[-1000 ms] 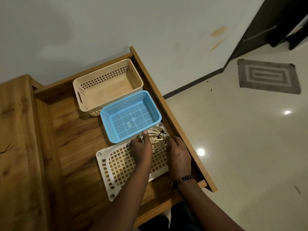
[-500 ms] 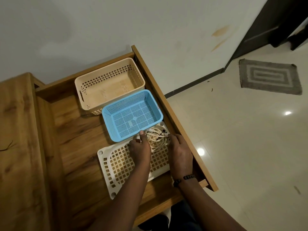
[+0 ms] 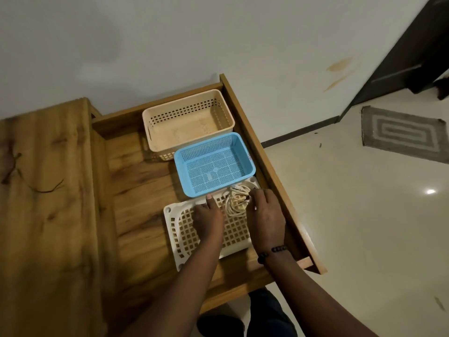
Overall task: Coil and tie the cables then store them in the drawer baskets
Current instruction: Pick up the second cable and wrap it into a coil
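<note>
Two hands work over the white basket (image 3: 181, 229): our left hand (image 3: 209, 218) rests there, thumb out, steadying, while our right hand (image 3: 264, 212) pinches the coiled cables (image 3: 234, 201) at its far corner, beside the blue basket (image 3: 213, 164).

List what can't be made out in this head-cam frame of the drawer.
- Cable bundle: head view, partly covered by the right hand; whether it is tied is too small to tell.
- Right hand's fingertips: they meet the bundle, grip unclear.
- Left hand: seen from behind, palm side hidden; it covers part of the white basket.
- Blue basket: small label on its right rim, unreadable.
- Drawer front: hidden behind the forearms.
</note>
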